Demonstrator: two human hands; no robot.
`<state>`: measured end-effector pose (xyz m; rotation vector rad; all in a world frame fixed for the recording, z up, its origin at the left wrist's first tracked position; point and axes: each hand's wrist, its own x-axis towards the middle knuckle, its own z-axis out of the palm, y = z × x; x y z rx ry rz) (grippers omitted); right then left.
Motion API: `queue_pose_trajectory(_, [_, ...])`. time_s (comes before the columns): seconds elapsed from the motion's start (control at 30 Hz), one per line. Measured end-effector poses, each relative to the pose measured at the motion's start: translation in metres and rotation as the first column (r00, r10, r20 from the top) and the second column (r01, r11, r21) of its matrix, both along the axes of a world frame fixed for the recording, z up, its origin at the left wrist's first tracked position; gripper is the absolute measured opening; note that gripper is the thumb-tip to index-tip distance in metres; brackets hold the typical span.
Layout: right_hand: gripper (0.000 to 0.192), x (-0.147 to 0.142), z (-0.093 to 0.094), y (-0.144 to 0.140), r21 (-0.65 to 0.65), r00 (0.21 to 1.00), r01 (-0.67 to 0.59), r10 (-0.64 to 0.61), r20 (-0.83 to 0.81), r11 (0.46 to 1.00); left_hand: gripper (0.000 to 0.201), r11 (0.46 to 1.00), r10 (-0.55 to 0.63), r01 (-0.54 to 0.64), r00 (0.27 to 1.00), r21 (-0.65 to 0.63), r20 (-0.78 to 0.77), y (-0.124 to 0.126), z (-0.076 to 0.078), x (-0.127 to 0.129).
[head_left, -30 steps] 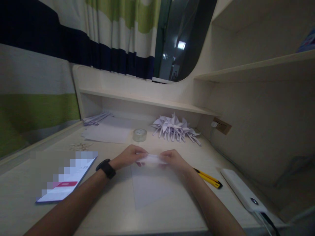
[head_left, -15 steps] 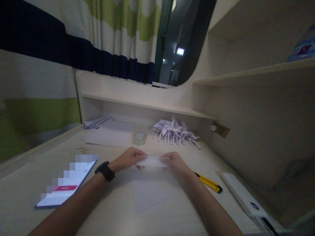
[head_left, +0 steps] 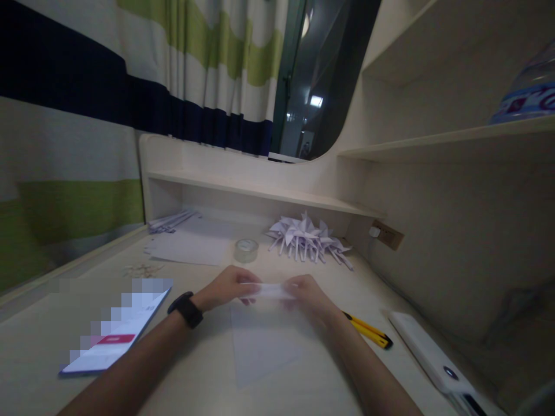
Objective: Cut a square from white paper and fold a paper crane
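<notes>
Both of my hands pinch a small folded white paper piece point(head_left: 269, 290) just above the desk. My left hand point(head_left: 225, 286), with a black watch on its wrist, grips the piece's left end. My right hand point(head_left: 307, 294) grips its right end. Under the hands lies a flat sheet of translucent white paper point(head_left: 265, 345), stretching toward me. The middle of the folded piece shows between my fingers; its ends are hidden by them.
A pile of folded paper cranes point(head_left: 307, 238) lies at the back, a tape roll point(head_left: 246, 250) beside it, sheets of paper point(head_left: 191, 247) to the left. A lit phone point(head_left: 117, 330) lies at left. A yellow utility knife point(head_left: 368, 330) and a white power bank point(head_left: 427, 351) lie at right.
The view has tilted up slightly, so everything sits lower in the frame. My hands keep the same grip on the folded paper piece.
</notes>
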<state>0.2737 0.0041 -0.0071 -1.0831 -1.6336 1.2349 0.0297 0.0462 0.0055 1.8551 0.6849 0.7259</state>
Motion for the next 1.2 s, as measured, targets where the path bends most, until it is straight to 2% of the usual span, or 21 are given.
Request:
queue_pose_trajectory(0.17, [0.048,-0.002,0.0,0.001,0.044,0.995,0.096,-0.096,-0.005,0.994,0.033,0.999,0.046,-0.046,0.999,0.022,0.001,0.002,-0.001,0.001])
queue_pose_trajectory(0.27, [0.047,-0.001,0.0,0.001,0.066,0.995,0.096,-0.095,-0.02,0.993,0.035,1.0,0.028,-0.028,0.999,-0.009,0.022,0.002,-0.001,0.001])
queue_pose_trajectory(0.37, [0.045,-0.001,-0.001,0.002,0.036,0.991,0.124,-0.122,-0.053,0.992,0.037,0.997,0.032,-0.027,0.997,-0.068,0.076,0.002,-0.003,0.002])
queue_pose_trajectory(0.47, [0.044,-0.004,-0.003,0.004,0.015,0.962,0.242,-0.238,-0.133,0.97,0.043,0.975,0.123,-0.071,0.962,-0.211,0.243,0.004,-0.008,0.005])
queue_pose_trajectory(0.53, [0.044,-0.011,-0.002,0.004,0.046,0.918,0.354,-0.338,-0.207,0.934,0.048,0.932,0.181,-0.024,0.894,-0.361,0.41,0.004,-0.011,0.008])
queue_pose_trajectory(0.6, [0.045,-0.021,-0.001,0.001,0.105,0.857,0.482,-0.442,-0.265,0.87,0.045,0.881,0.203,0.087,0.819,-0.465,0.537,0.001,-0.014,0.014])
queue_pose_trajectory(0.67, [0.044,-0.034,0.001,-0.005,0.164,0.795,0.592,-0.536,-0.285,0.789,0.042,0.854,0.195,0.156,0.789,-0.497,0.583,-0.005,-0.017,0.021])
queue_pose_trajectory(0.73, [0.041,-0.049,0.001,-0.012,0.206,0.764,0.64,-0.582,-0.279,0.741,0.041,0.865,0.172,0.153,0.804,-0.478,0.569,-0.013,-0.018,0.031])
queue_pose_trajectory(0.83, [0.035,-0.068,0.0,-0.022,0.245,0.784,0.611,-0.535,-0.315,0.753,0.04,0.905,0.221,0.061,0.778,-0.421,0.588,-0.022,-0.018,0.045])
queue_pose_trajectory(1.0, [0.041,-0.081,-0.005,-0.027,0.243,0.823,0.548,-0.465,-0.326,0.801,0.041,0.9,0.377,-0.14,0.725,-0.413,0.576,-0.022,-0.015,0.052])
queue_pose_trajectory(1.1, [0.044,-0.08,-0.009,-0.026,0.228,0.842,0.517,-0.441,-0.312,0.825,0.04,0.902,0.409,-0.238,0.741,-0.36,0.532,-0.02,-0.011,0.048])
queue_pose_trajectory(1.2, [0.043,-0.074,-0.01,-0.024,0.249,0.861,0.495,-0.431,-0.27,0.833,0.04,0.89,0.455,-0.407,0.78,-0.205,0.429,-0.019,-0.005,0.041])
